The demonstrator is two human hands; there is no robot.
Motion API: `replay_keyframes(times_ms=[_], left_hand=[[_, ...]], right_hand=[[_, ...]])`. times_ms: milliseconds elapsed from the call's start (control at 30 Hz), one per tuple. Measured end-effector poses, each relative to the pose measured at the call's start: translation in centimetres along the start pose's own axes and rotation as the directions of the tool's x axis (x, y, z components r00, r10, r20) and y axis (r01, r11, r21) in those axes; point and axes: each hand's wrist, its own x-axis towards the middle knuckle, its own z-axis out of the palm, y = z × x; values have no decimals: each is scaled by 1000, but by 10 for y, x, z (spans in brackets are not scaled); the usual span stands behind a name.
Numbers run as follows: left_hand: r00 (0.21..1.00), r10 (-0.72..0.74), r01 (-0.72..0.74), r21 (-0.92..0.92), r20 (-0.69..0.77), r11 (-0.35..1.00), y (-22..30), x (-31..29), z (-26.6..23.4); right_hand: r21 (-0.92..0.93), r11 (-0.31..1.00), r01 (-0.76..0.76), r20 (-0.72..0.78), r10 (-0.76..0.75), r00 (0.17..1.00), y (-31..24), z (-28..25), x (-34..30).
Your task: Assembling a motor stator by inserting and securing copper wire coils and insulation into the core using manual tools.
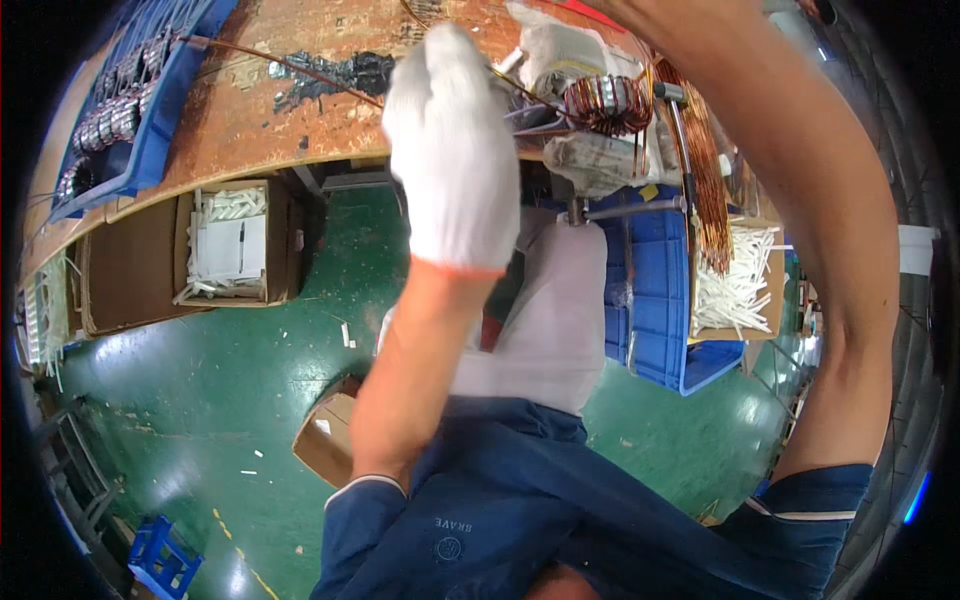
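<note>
My left hand [450, 150], in a white knitted glove with an orange cuff, is closed over the workbench edge. Copper wire [325, 83] runs into the fist from the left, and a strand comes out on the right toward a ring-shaped coil [608, 105]. That coil has dark red-brown windings around a silvery section and sits by a metal clamp fixture [672, 92]. My bare right forearm [740, 90] arches up over the coil, and its hand is past the top edge. A bundle of long copper wires [708, 190] hangs beside the fixture.
A blue tray [165, 150] of finished-looking ring coils stands on the bench's left. Below are cardboard boxes of white tubes [225, 250] [738, 280], with blue crates [655, 290] under the right side. A blue stool [163, 558] stands on the green floor.
</note>
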Motion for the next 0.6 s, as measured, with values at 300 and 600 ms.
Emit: replay_keyframes(times_ms=[300,600], left_hand=[[949,-306,296,-564,79,771,-49,86,27],[936,-350,294,-611,30,735,-30,86,70]], right_hand=[[-938,301,172,133,-145,980,-2,-31,-10],[-862,-458,217,254,-19,967,-43,-58,-30]])
